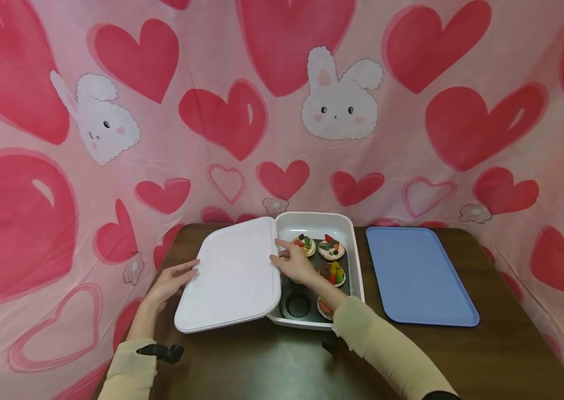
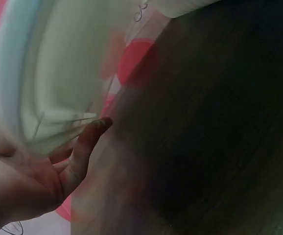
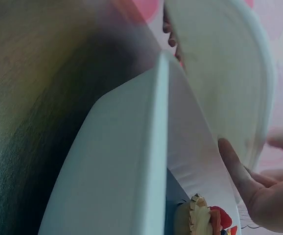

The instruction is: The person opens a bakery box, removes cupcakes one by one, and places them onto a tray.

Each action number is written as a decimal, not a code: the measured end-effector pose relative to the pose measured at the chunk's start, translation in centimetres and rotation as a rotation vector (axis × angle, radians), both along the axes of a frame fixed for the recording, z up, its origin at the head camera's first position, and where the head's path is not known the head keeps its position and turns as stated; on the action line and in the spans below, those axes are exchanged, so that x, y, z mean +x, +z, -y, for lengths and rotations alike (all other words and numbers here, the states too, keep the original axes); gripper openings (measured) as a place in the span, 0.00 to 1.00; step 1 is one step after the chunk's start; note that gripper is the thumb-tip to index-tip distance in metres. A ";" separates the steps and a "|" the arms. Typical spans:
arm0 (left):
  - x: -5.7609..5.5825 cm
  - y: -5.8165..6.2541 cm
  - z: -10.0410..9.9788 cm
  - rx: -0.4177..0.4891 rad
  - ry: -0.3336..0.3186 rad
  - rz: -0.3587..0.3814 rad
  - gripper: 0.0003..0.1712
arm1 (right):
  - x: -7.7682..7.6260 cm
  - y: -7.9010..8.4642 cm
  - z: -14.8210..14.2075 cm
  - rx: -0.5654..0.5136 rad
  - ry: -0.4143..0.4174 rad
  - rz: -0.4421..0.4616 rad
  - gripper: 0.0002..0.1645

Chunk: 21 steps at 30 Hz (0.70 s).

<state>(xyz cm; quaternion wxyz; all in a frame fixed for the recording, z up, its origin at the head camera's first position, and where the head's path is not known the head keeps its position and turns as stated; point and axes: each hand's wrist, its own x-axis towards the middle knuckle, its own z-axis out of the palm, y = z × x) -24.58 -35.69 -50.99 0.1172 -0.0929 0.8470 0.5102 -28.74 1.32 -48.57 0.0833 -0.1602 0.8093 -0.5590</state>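
A white plastic lid (image 1: 234, 278) is held tilted over the left side of a white rectangular box (image 1: 358, 278). My left hand (image 1: 169, 284) grips the lid's left edge; in the left wrist view a finger of the left hand (image 2: 43, 188) reaches under it. The lid's right edge is pinched by my right hand (image 1: 298, 268), which is above the box. Inside the box lies a dark tray with round wells (image 1: 298, 304). Several small fruit tarts (image 1: 331, 248) sit in it, some partly hidden by my right arm. One tart (image 3: 200, 215) shows in the right wrist view.
To the right of the box, a blue rectangular tray (image 1: 419, 278) lies flat on the dark wooden table (image 1: 257, 366). Behind the table hangs a pink cloth (image 1: 282, 133) printed with hearts and rabbits.
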 end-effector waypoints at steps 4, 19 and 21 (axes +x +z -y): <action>0.0 0.1 -0.1 -0.053 0.001 -0.029 0.39 | 0.4 0.0 0.5 0.110 0.047 -0.127 0.34; -0.3 -0.1 -0.8 -0.339 -0.005 -0.246 0.39 | 1.1 -1.1 3.7 0.855 0.003 -0.470 0.55; -0.4 -0.5 -0.6 -0.344 0.013 -0.259 0.40 | 1.1 -1.2 4.0 0.900 0.002 -0.504 0.56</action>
